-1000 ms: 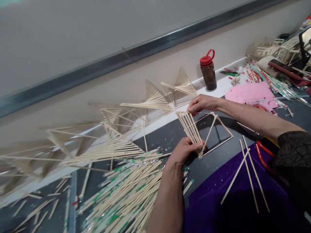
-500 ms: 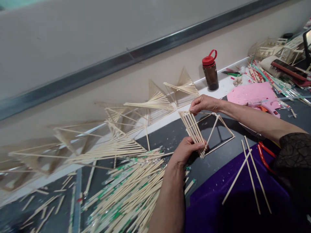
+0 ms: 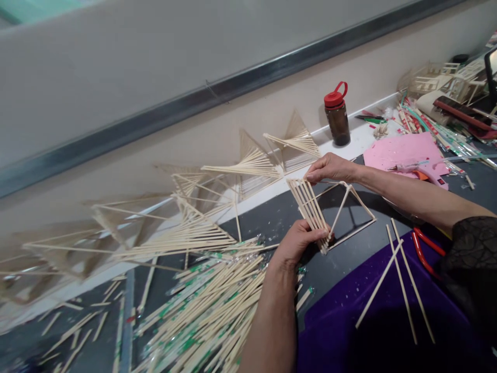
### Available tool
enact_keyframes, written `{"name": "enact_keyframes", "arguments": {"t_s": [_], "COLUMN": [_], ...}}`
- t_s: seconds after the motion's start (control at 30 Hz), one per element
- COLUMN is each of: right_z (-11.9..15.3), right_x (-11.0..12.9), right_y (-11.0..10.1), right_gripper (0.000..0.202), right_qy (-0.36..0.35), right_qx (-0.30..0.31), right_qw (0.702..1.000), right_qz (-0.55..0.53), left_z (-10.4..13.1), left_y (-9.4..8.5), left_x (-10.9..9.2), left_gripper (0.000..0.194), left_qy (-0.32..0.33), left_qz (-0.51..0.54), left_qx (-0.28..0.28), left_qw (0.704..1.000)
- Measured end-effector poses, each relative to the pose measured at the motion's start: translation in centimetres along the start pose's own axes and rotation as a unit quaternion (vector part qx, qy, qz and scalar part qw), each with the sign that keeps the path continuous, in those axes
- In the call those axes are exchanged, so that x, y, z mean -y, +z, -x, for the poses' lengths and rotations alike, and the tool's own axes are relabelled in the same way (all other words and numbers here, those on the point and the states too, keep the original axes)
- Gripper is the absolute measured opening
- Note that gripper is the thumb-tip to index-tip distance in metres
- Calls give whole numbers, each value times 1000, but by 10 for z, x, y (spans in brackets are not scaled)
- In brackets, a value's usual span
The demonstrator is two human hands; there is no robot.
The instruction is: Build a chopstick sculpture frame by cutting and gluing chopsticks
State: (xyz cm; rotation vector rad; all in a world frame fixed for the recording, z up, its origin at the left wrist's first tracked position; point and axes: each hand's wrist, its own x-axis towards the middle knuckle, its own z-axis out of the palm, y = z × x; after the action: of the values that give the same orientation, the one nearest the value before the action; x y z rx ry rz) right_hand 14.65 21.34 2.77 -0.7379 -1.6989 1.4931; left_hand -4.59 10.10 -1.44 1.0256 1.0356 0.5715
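A wooden stick frame (image 3: 308, 204), with several sticks fanned side by side and an open triangular part to the right, is between my hands. My left hand (image 3: 301, 238) pinches its lower end, thumb across the sticks. At the upper edge my right hand (image 3: 324, 167) closes its fingers on the stick ends. Left of my left forearm lies a large pile of wooden sticks (image 3: 217, 295), many in clear and green wrappers. Three loose sticks (image 3: 402, 280) rest on purple material in front of me.
Finished-looking stick structures (image 3: 194, 233) line the wall side. A bottle with a red lid (image 3: 337, 116) stands behind my right hand. Further right are pink sheet (image 3: 404, 147), a glue gun (image 3: 425, 173) and wrapped sticks. Red handles (image 3: 423, 251) lie near my right sleeve; a ruler (image 3: 127, 321) is at left.
The view has shifted slightly, so the background sits a little further right and lower. Both hands keep their hold on the stick frame.
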Motion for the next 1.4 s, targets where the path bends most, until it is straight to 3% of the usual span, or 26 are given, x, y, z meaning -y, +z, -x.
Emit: {"name": "enact_keyframes", "arguments": {"t_s": [0.73,1.4], "right_z": [4,2], "right_x": [6,6], "right_y": [2,3], "right_gripper": [13,10], "right_qy": [-69,-71], "right_qx": [-28,-4], "right_qw": [990,993], "right_qz": [120,94], "left_z": [-1,0], "left_y": [5,8], "left_x": [-4,-9], "left_gripper": [29,32], "left_qy": [16,18], "left_qz": [-20,-10], "left_qx": [-20,-14], "left_qw": [999,1000]}}
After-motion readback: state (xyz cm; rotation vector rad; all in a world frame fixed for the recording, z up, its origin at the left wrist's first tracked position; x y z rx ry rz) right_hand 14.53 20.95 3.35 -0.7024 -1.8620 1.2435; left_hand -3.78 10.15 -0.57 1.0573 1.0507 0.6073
